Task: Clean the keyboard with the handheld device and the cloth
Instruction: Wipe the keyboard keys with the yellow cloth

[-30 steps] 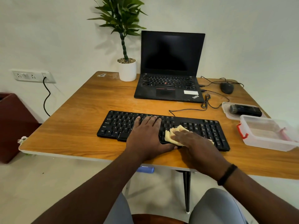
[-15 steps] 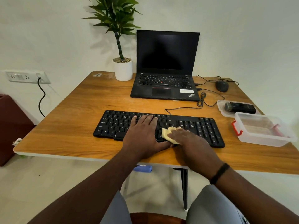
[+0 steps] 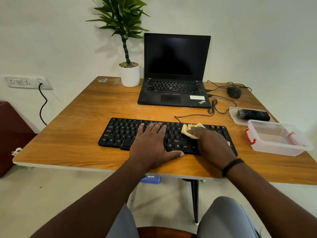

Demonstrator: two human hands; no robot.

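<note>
A black keyboard (image 3: pixel 167 135) lies across the near part of the wooden surface (image 3: pixel 82 127), and everything else is placed here relative to it. The left hand (image 3: pixel 152 145) lies flat and spread on the keyboard's middle keys, fingers extended and gripping nothing, its thumb along the keyboard's near edge. The right hand (image 3: pixel 211 145) presses a pale yellow cloth (image 3: pixel 189 130) down onto the keys right of centre; the cloth shows bunched past the fingertips towards the keyboard's far edge, and a small corner of it peeks out at the right side of the hand. The fingers lie over the cloth and bear down on it; whether they are curled around it I cannot tell. A black band (image 3: pixel 231 166) circles the right wrist. Beyond the keyboard's right end stands an empty clear plastic box (image 3: pixel 277 137) with red latches, and just behind that box its lid (image 3: pixel 234 115) carries the dark handheld device (image 3: pixel 252 115), brush end pointing left. Behind the keyboard sits an open black laptop (image 3: pixel 175 73) with a dark screen, a white potted plant (image 3: pixel 129 74) to the laptop's left, and a black mouse (image 3: pixel 234 92) to its right. The keyboard's cable (image 3: pixel 193 115) runs from its far edge towards the laptop.
</note>
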